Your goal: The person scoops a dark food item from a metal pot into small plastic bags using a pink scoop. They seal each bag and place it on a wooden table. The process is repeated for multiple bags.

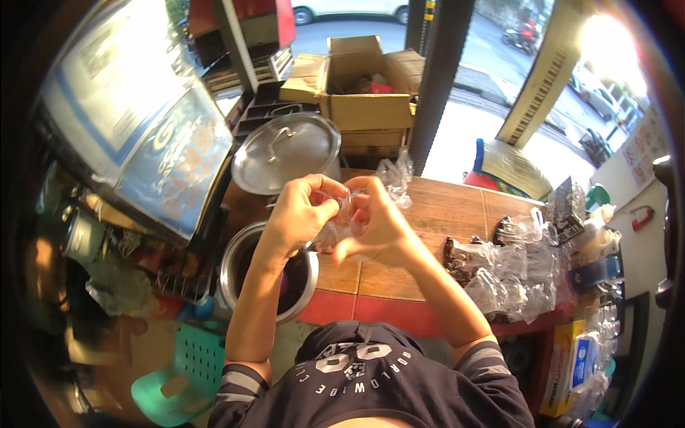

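Observation:
Both hands meet over the tiled counter (428, 214), with a clear plastic bag (342, 219) between them. My left hand (305, 214) pinches the bag near its top with thumb and fingers. On the other side, my right hand (374, 224) has curled fingers against the plastic, its thumb apart. Below my left forearm stands a steel pot (230, 273) with dark contents. Its inside is partly hidden by the arm. A round steel lid (289, 155) with a handle lies beyond the hands. Another crumpled clear bag (396, 179) rests just past my right hand.
Several filled clear plastic bags (514, 267), some with dark contents, lie at the counter's right. An open cardboard box (369, 112) stands at the far side beside a dark post (441, 80). A green plastic chair (176, 374) is at lower left, and a printed panel (171, 160) leans at left.

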Demonstrator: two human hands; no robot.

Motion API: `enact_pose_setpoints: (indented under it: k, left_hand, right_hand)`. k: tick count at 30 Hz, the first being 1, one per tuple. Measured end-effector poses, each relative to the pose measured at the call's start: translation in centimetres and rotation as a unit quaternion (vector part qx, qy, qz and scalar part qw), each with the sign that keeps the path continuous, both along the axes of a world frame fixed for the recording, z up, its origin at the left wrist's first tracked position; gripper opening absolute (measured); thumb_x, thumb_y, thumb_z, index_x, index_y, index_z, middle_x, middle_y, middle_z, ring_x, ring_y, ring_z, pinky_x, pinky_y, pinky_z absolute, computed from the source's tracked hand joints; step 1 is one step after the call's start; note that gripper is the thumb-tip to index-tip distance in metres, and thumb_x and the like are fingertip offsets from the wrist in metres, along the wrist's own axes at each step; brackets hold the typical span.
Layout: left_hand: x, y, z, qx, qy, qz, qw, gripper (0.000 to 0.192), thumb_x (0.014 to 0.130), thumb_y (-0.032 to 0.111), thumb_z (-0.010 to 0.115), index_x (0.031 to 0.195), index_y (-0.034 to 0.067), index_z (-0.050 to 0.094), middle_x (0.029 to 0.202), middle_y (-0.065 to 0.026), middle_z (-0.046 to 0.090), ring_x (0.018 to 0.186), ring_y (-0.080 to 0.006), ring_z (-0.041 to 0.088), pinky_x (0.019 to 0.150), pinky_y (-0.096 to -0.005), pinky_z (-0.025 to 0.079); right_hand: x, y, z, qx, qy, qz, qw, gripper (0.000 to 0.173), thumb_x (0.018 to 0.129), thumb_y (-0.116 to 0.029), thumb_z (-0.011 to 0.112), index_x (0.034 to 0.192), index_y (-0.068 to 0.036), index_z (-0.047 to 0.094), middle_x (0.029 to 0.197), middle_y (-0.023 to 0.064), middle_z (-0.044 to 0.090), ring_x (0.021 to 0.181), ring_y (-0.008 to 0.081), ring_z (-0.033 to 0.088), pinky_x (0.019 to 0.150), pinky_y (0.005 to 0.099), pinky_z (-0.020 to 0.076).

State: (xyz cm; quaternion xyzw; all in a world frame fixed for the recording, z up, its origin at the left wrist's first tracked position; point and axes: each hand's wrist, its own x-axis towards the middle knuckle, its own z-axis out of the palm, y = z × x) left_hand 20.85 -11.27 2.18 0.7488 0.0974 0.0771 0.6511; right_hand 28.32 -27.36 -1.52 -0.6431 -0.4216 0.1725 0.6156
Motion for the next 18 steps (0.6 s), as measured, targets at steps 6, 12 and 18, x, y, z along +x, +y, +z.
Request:
enact_pose_setpoints:
  k: [6,12,18]
  left_hand:
    - [3.5,-2.4,-1.7,-0.114,-0.006,-0.025,0.993,0.017,0.093,0.006,0.063,0.109,-0.001,0.063,0.103,-0.0063,0.061,0.094,-0.0133,0.061,0.078,-0.0279,0.058]
    - [1.7,-1.5,-1.9,-0.002,-0.021,0.02,1.0,0.033,0.094,0.012,0.065,0.125,0.0,0.06,0.116,-0.0091,0.06,0.096,-0.011,0.058,0.076,-0.0285,0.057]
    - [-1.9,0.0,-3.0,-0.017,0.025,0.041,0.999,0.028,0.094,0.012,0.065,0.119,0.001,0.062,0.095,-0.0032,0.063,0.087,-0.0088,0.06,0.075,-0.0254,0.053]
  right_hand:
    - [2.5,-1.8,-0.9,-0.042,-0.035,-0.137,0.989,0.031,0.081,-0.011,0.077,0.104,0.0,0.061,0.069,0.0058,0.054,0.064,0.0122,0.05,0.062,0.0308,0.0448]
    - [8.8,-7.5,-0.7,-0.12,-0.067,-0.282,0.95,0.027,0.087,-0.018,0.075,0.08,0.002,0.058,0.068,0.0071,0.058,0.063,0.0126,0.05,0.059,0.0315,0.0442]
    - [16.3,-15.3,-3.6,-0.139,-0.131,-0.437,0.879,0.018,0.087,-0.013,0.075,0.094,0.002,0.068,0.065,0.0028,0.062,0.057,0.0063,0.049,0.051,0.0274,0.0411]
